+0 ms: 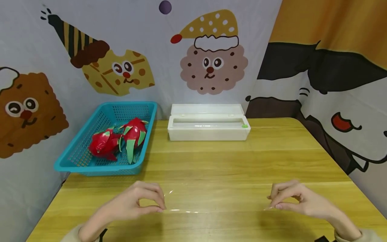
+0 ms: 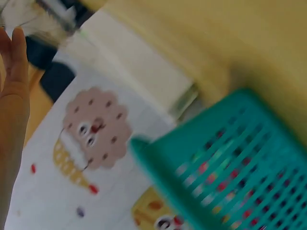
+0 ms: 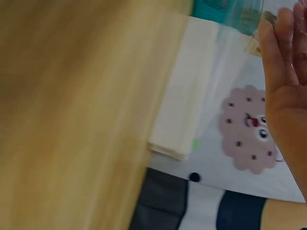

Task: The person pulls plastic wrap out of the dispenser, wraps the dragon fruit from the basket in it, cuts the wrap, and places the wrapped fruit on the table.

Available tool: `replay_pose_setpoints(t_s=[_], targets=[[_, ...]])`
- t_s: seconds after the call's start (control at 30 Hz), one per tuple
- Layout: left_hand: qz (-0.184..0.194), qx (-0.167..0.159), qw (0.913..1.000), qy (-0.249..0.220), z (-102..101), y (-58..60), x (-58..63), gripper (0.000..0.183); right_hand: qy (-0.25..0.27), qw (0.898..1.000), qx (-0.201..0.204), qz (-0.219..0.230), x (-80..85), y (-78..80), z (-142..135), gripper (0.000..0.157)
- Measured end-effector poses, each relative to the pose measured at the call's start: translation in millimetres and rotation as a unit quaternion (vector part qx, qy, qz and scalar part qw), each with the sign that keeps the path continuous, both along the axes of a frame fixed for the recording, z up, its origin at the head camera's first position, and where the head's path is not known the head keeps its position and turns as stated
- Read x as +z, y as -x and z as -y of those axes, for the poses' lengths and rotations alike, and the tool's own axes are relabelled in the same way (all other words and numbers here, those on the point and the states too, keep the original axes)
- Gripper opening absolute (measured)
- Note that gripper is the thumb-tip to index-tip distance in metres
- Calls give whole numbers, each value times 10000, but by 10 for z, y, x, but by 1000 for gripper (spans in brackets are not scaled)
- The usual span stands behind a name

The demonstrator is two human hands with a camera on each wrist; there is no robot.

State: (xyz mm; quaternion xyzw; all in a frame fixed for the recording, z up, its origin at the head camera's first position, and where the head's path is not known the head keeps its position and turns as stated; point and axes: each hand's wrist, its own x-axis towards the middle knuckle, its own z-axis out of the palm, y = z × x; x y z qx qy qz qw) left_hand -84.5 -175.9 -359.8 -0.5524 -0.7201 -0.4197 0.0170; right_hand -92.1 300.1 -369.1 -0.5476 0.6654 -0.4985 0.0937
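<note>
A sheet of clear cling film (image 1: 188,212) stretches between the two hands above the table, seen mainly by its glints. Its left edge is pinched between thumb and fingers of my left hand (image 1: 142,199). On the other side my right hand (image 1: 299,199) pinches the opposite edge. The film (image 3: 235,43) also shows as a see-through band beside the right fingers in the right wrist view. At the table's back stands a white cling film dispenser (image 1: 208,133), lid raised, with a green slider at its right end.
A blue plastic basket (image 1: 99,170) sits at the left back of the wooden table (image 1: 272,154). Inside it lie two red dragon fruits (image 1: 104,144) with green scales. A cartoon-printed cloth (image 1: 169,77) hangs behind the table and down both sides.
</note>
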Motion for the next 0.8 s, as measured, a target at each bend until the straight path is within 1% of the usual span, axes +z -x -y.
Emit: replay_pose_setpoints(t_s=[0.07, 0.2, 0.23, 0.33, 0.43, 0.57, 0.7, 0.8], targets=[[17, -41, 9997, 256, -4, -13, -121, 12, -290, 9996, -4, 16, -124, 4, -10, 46], [-217, -67, 9974, 684, -25, -14, -340, 8, -686, 9976, -46, 58, -303, 35, 2, 35], [-291, -76, 9964, 790, -36, -12, -387, 7, -756, 9971, -30, 37, -343, 48, 8, 32], [-283, -114, 9939, 1059, -65, -5, -509, 5, -1032, 9947, -33, -3, -450, 82, 25, 25], [-199, -139, 9921, 1230, -89, 2, -595, 4, -1250, 9920, -3, -152, -529, 116, 37, 22], [-126, -172, 9913, 1296, -105, 21, -680, 5, -1443, 9891, 24, -284, -584, 147, 32, 18], [96, -276, 9909, 1316, -101, 57, -766, 8, -1548, 9878, 177, -78, -605, 186, 21, 17], [248, -350, 9903, 1325, -97, 78, -804, 10, -1598, 9866, 297, 165, -608, 210, 17, 18]])
